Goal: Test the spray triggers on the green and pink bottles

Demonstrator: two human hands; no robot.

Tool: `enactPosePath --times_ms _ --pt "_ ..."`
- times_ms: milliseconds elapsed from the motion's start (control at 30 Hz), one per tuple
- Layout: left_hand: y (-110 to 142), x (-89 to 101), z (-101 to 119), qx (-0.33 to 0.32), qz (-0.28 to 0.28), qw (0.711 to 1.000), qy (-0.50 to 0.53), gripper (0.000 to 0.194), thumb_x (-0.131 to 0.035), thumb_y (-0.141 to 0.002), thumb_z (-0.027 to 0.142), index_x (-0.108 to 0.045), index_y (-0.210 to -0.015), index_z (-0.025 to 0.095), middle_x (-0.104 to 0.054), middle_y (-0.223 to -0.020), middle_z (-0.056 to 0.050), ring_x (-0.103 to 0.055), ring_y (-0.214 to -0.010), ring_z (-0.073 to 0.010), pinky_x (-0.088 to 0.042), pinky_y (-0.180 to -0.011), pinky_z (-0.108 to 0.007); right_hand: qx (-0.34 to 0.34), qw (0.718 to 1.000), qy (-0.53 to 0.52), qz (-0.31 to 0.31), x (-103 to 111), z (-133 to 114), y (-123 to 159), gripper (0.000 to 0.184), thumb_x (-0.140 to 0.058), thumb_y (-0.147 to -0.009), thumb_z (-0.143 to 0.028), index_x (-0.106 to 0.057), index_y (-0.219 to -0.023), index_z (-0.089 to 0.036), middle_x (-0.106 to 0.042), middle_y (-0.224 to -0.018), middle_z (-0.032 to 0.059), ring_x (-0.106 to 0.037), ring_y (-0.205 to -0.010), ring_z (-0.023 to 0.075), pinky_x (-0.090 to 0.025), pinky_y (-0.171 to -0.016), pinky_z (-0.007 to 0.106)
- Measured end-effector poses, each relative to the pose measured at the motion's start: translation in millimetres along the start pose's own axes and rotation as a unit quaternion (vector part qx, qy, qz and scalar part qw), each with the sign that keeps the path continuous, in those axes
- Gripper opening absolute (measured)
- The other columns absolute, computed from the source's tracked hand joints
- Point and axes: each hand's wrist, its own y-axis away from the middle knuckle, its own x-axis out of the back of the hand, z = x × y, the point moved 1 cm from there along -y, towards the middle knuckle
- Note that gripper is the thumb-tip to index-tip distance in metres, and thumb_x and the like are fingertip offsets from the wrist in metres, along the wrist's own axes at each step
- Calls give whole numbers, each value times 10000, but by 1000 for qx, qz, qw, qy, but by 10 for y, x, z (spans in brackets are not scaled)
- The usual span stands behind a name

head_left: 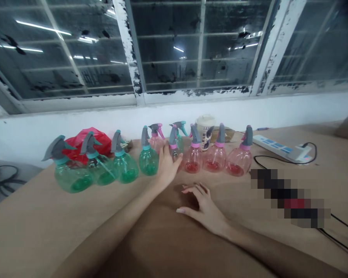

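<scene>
My left hand (168, 166) is around a pink-collared spray bottle (173, 139) in the middle of a row, its fingers on the left side and thumb on the right. Most of that bottle's body is hidden behind the hand. Left of it stand several green spray bottles (126, 170) with teal collars and grey heads. To the right are three pink spray bottles (214, 159) holding a little red liquid. Above the bare tabletop, my right hand (204, 210) is open and holds nothing, fingers curved and thumb apart.
Behind the row stand a pink sprayer (156, 142), a teal-triggered sprayer (179, 139) and a paper cup (205, 131). A red plastic bag (89, 141) lies back left. A power strip (278, 148) with a black cable sits right, near a blurred-out object (292, 199).
</scene>
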Motion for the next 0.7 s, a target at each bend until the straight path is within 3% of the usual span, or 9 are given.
enactPosePath --times_ms 133,300,500,700 --pt "-29 -58 -61 0 10 1000 -4 442 -562 -838 293 -424 -1217 110 -485 -1266 -192 -411 -1277 -327 -369 -1026 -494 8 1000 6 9 0 -3 4 437 -662 -738 -545 -565 -1059 -265 -588 -1209 51 -397 -1257 288 -293 -1045 518" --pt "-54 -109 -114 -13 17 1000 -11 408 -498 -880 294 -392 -1229 112 -543 -1184 -181 -524 -1149 -308 -431 -945 -486 21 1000 10 16 7 -26 -2 386 -643 -751 -558 -569 -978 -256 -614 -1155 39 -439 -1223 271 -262 -1064 510" --pt "-60 -73 -130 -32 37 998 -50 513 -566 -843 374 -396 -1250 113 -503 -1245 -187 -451 -1217 -326 -359 -1019 -498 40 999 15 27 12 -34 -6 363 -612 -775 -567 -574 -954 -254 -633 -1099 28 -489 -1166 257 -259 -1060 515" --pt "-47 -34 -156 -39 36 995 -86 434 -591 -816 443 -525 -1106 126 -538 -1127 -147 -472 -1169 -332 -370 -1000 -501 55 998 7 44 8 -38 -23 319 -588 -807 -547 -572 -923 -250 -646 -1061 16 -527 -1125 237 -249 -1063 501"
